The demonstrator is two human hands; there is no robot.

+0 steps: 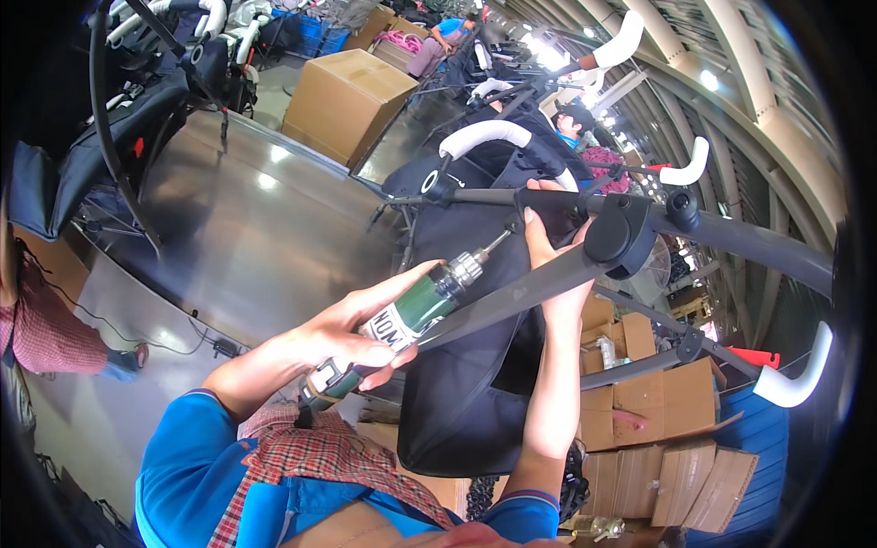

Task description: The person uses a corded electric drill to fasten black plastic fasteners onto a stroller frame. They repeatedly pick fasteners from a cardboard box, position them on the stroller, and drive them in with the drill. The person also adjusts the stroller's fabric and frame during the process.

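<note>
A green inline power screwdriver point(422, 306) with a metal chuck is gripped in my left hand point(343, 329), fingers wrapped round its body. Its bit points up and right, ending close beside a grey stroller frame tube point(484, 195); I cannot tell whether it touches a screw. My right hand point(557, 260) is closed around that part of the frame, thumb and fingers at the tube and the black fabric. A black round hinge point(619, 236) sits just right of this hand. Below it hangs the stroller's black fabric seat point(452, 402).
A shiny metal worktable point(247, 228) spreads to the left, with a large cardboard box point(349, 99) at its far end. Another black stroller point(110, 137) stands at far left. White-covered handles point(799, 374) stick out at right, above open cartons point(658, 402). Other people work farther back.
</note>
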